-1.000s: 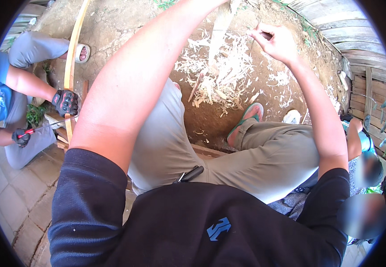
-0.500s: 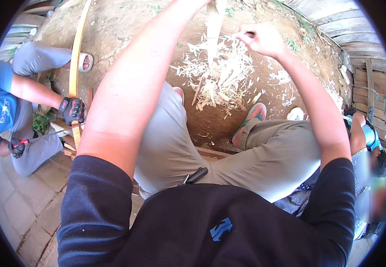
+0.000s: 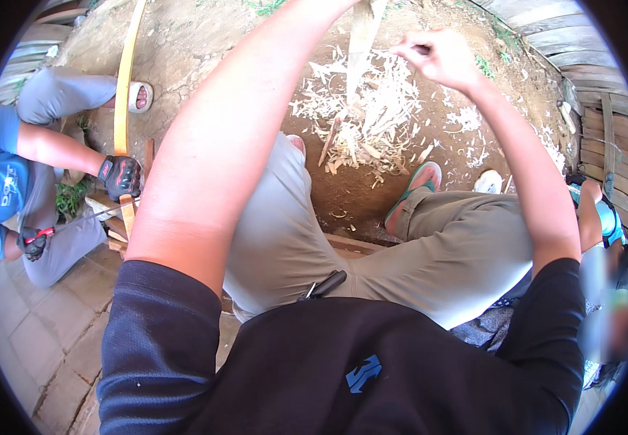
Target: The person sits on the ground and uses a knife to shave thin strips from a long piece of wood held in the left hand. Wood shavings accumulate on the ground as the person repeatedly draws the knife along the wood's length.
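My left forearm [image 3: 234,130] stretches to the top edge, where my left hand is mostly cut off and its fingers are hidden. Beside its wrist a pale, flat length of wood [image 3: 363,47] slants down over the shavings; whether the hand grips it cannot be seen. My right hand [image 3: 441,59] hovers to the right of the wood, apart from it, fingers curled toward the thumb. A small dark spot shows between those fingers, too unclear to name. Below the wood lies a heap of pale wood shavings [image 3: 372,119], with a brown stick [image 3: 330,143] at its near side.
At left, a gloved co-worker grips a long yellowish strip [image 3: 123,94] and a red-handled tool [image 3: 40,235]. Another person [image 3: 607,217] is at the right edge. Plank walls [image 3: 607,130] stand right; green-strapped sandals [image 3: 415,190] are on my feet.
The whole view has shifted slightly, so my arms, the wood and the shavings appear a little farther right. My right hand's fingers stay curled. The co-worker at left has barely moved.
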